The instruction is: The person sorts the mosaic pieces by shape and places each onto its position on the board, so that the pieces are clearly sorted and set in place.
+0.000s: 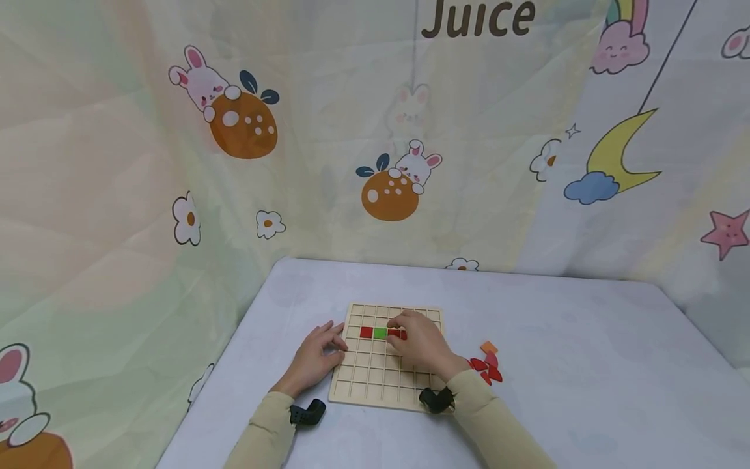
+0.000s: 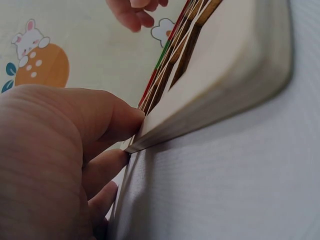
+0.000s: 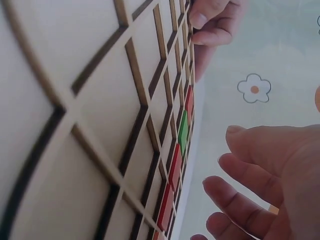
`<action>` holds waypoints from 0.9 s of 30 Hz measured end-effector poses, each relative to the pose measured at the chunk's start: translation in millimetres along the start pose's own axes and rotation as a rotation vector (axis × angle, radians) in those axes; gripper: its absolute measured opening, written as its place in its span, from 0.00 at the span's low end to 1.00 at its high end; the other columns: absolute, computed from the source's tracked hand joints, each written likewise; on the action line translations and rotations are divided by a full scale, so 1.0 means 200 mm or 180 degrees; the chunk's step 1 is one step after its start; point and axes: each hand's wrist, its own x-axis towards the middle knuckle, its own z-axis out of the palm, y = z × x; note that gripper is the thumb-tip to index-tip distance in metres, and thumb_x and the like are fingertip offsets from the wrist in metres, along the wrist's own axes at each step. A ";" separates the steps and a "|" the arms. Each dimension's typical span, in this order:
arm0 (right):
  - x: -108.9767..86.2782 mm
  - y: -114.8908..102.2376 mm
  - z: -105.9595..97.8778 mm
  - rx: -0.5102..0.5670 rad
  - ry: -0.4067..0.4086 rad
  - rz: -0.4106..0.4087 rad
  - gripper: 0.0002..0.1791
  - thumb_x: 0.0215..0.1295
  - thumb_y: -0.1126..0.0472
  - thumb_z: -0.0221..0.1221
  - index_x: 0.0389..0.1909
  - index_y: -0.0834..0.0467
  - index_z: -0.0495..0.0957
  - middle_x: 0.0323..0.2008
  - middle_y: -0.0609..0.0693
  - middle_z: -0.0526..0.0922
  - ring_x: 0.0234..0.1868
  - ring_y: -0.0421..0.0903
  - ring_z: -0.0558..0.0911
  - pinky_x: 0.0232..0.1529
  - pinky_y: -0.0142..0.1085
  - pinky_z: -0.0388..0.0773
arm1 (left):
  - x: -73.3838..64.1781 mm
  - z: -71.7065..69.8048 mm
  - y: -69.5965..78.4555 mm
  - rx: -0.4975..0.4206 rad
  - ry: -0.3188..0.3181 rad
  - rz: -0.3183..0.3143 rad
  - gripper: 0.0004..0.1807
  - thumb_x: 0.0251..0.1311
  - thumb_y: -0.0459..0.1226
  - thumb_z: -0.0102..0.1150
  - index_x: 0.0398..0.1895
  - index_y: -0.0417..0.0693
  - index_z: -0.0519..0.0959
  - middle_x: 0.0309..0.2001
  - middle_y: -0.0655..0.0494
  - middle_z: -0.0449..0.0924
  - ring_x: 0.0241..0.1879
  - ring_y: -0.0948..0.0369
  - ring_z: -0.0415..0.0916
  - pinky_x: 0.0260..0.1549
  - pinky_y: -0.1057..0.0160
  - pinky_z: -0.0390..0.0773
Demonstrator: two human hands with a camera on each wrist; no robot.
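A pale wooden grid board (image 1: 375,378) lies flat on the table, with a row of square tiles set in its cells. The row holds a red tile (image 1: 366,332), a green tile (image 1: 380,333) and further red tiles (image 3: 175,170). My left hand (image 1: 319,352) rests at the board's left side; thumb and fingertips touch its edge in the left wrist view. Over the row is my right hand (image 1: 423,342), partly covering the tiles in the head view. In the right wrist view its fingers (image 3: 240,200) are loosely bent, apart from the board, with nothing between them.
Right of the board lies a small pile of loose red pieces (image 1: 493,373) beside an orange piece (image 1: 489,347). A white cloth covers the table (image 1: 586,365). Behind it hangs a printed curtain (image 1: 328,215). Black camera mounts (image 1: 307,413) sit on both wrists.
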 end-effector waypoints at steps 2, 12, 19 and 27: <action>-0.01 0.01 -0.01 -0.0019 0.0002 0.0012 0.14 0.61 0.54 0.66 0.45 0.54 0.84 0.42 0.46 0.81 0.45 0.46 0.80 0.47 0.42 0.80 | 0.00 0.00 0.00 -0.0017 -0.0003 -0.0004 0.08 0.55 0.34 0.64 0.28 0.61 0.79 0.68 0.55 0.69 0.74 0.50 0.51 0.73 0.42 0.46; -0.06 0.08 -0.06 -0.0101 0.0052 0.0160 0.14 0.60 0.54 0.67 0.46 0.54 0.84 0.43 0.45 0.81 0.47 0.47 0.80 0.50 0.43 0.80 | 0.00 0.01 -0.01 -0.0064 0.0019 -0.0017 0.09 0.55 0.34 0.64 0.28 0.62 0.79 0.68 0.57 0.69 0.75 0.51 0.51 0.73 0.42 0.45; -0.09 0.11 -0.08 -0.0132 0.0080 0.0276 0.15 0.58 0.52 0.68 0.45 0.52 0.84 0.43 0.44 0.81 0.46 0.46 0.80 0.49 0.42 0.81 | 0.01 0.00 -0.01 -0.0062 0.0011 -0.0016 0.09 0.55 0.35 0.64 0.28 0.63 0.78 0.68 0.57 0.69 0.75 0.50 0.50 0.73 0.40 0.45; -0.15 0.14 -0.12 -0.0178 0.0132 0.0444 0.15 0.58 0.53 0.68 0.45 0.53 0.84 0.43 0.46 0.82 0.46 0.47 0.80 0.49 0.43 0.81 | 0.01 0.00 -0.02 -0.0062 0.0009 0.0007 0.09 0.55 0.35 0.64 0.28 0.64 0.78 0.68 0.57 0.69 0.75 0.51 0.51 0.73 0.42 0.45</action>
